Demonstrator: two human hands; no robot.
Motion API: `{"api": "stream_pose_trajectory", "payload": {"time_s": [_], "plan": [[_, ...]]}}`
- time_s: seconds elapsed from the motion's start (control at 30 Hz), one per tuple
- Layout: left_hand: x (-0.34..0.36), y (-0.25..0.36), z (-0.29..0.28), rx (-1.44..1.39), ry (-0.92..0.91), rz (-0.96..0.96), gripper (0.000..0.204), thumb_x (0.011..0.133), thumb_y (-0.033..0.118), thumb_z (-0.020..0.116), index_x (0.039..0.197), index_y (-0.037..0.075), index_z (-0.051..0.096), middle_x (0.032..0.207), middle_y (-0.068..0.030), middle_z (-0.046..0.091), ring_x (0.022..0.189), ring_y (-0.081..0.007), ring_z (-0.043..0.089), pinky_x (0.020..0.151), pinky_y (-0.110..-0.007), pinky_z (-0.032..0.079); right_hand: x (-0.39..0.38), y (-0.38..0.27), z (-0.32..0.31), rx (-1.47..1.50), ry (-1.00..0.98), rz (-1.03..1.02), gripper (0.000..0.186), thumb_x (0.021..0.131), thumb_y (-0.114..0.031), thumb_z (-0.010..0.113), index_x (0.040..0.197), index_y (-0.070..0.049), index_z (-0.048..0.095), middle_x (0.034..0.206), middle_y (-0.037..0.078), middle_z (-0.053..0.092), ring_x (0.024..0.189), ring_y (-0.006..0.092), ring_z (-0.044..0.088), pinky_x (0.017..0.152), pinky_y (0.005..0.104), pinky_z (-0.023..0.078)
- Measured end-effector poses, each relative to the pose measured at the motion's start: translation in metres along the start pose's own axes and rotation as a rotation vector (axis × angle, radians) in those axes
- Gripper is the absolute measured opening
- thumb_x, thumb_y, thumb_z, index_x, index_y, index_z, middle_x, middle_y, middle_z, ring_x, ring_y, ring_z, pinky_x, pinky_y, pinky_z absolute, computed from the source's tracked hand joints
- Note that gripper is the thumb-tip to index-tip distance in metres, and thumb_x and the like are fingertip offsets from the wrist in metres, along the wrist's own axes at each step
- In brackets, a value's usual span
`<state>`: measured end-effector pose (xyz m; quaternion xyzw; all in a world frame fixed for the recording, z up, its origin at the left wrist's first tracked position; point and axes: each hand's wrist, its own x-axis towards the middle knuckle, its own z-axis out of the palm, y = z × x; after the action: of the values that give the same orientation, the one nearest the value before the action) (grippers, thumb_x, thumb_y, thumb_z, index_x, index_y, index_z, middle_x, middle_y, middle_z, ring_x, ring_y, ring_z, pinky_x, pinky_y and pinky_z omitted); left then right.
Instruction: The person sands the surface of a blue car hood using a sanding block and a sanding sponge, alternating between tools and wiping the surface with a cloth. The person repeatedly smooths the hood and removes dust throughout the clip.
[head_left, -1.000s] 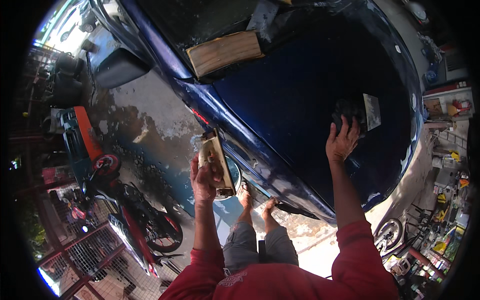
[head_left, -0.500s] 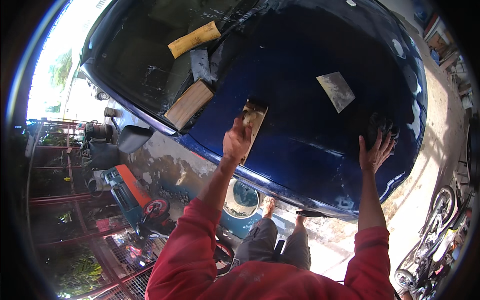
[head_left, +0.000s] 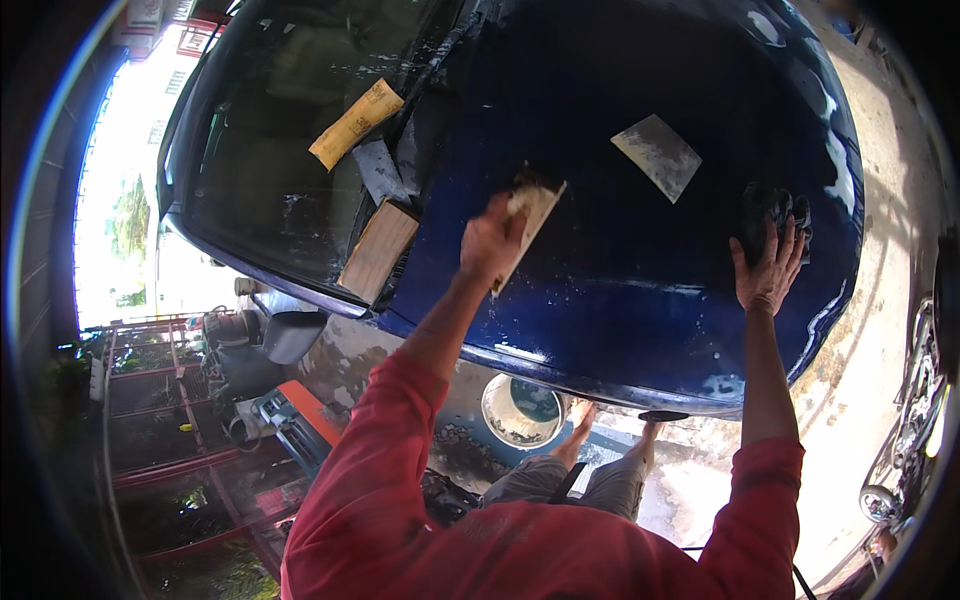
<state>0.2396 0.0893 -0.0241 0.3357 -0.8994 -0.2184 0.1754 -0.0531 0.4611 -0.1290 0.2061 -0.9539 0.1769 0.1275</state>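
Note:
My left hand (head_left: pixel 493 240) grips the handle of a long, pale sanding board (head_left: pixel 538 225), held at a slant over the dark blue car hood (head_left: pixel 600 330). Whether the board's whole face touches the paint, I cannot tell. My right hand (head_left: pixel 768 268) lies on the hood with its fingers spread. A crumpled dark cloth (head_left: pixel 768 212) sits by its fingertips, which overlap the edge. Between the hands and farther off lies a thin greyish sheet (head_left: pixel 658 158), perhaps sandpaper.
At the windshield's base lie a wooden block (head_left: pixel 380 252), a grey folded strip (head_left: pixel 380 172) and a yellow padded strip (head_left: pixel 357 124). A bucket (head_left: pixel 492 412) stands on the ground near my feet. The side mirror (head_left: pixel 294 338) juts out at left.
The whole view has turned a little. My left hand has pushed the sanding board farther from me and slightly rightward. My right hand stays on the hood by the cloth.

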Motion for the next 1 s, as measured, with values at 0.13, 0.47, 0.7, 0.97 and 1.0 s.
{"api": "stream_pose_trajectory", "payload": {"time_s": [0.13, 0.47, 0.7, 0.97, 1.0], "plan": [[0.13, -0.014, 0.018, 0.002, 0.17, 0.075, 0.04, 0.103, 0.04, 0.067, 0.119, 0.004, 0.073, 0.1, -0.0309, 0.077, 0.098, -0.0522, 0.074, 0.084, -0.059, 0.063, -0.001, 0.001, -0.001, 0.03, 0.042, -0.009, 0.082, 0.094, -0.071, 0.07, 0.165, -0.039, 0.043, 0.182, -0.001, 0.021, 0.169, 0.0353, 0.012, 0.13, 0.0727, 0.022], [-0.01, -0.004, 0.005, 0.027, -0.037, 0.109, 0.043, 0.104, 0.036, 0.069, 0.131, 0.003, 0.066, 0.102, -0.0297, 0.077, 0.096, -0.0523, 0.075, 0.082, -0.058, 0.064, 0.0, -0.002, -0.006, 0.021, -0.04, 0.059, 0.079, 0.095, -0.069, 0.07, 0.164, -0.039, 0.045, 0.182, -0.004, 0.021, 0.169, 0.0327, 0.013, 0.132, 0.0703, 0.021], [0.046, 0.012, 0.019, 0.015, 0.021, -0.017, 0.039, 0.104, 0.035, 0.07, 0.115, -0.003, 0.069, 0.1, -0.0327, 0.076, 0.101, -0.0528, 0.074, 0.083, -0.058, 0.061, 0.003, -0.006, -0.02, 0.013, -0.091, 0.11, 0.075, 0.097, -0.066, 0.07, 0.163, -0.04, 0.046, 0.182, -0.005, 0.021, 0.17, 0.0307, 0.013, 0.133, 0.0671, 0.02], [0.047, 0.016, 0.017, 0.076, -0.048, 0.13, 0.036, 0.103, 0.036, 0.075, 0.107, 0.001, 0.07, 0.09, -0.027, 0.076, 0.088, -0.0463, 0.078, 0.068, -0.054, 0.059, 0.0, -0.004, -0.018, 0.028, -0.133, 0.132, 0.071, 0.099, -0.067, 0.067, 0.163, -0.043, 0.046, 0.181, -0.005, 0.022, 0.17, 0.0293, 0.013, 0.134, 0.0673, 0.02], [0.083, 0.015, 0.022, 0.061, 0.028, 0.103, 0.04, 0.105, 0.039, 0.071, 0.101, -0.001, 0.071, 0.084, -0.0257, 0.075, 0.077, -0.0423, 0.079, 0.062, -0.051, 0.06, 0.0, -0.003, -0.018, 0.06, -0.064, 0.103, 0.071, 0.099, -0.068, 0.066, 0.163, -0.043, 0.046, 0.181, -0.005, 0.022, 0.17, 0.0293, 0.013, 0.134, 0.067, 0.02]]}}
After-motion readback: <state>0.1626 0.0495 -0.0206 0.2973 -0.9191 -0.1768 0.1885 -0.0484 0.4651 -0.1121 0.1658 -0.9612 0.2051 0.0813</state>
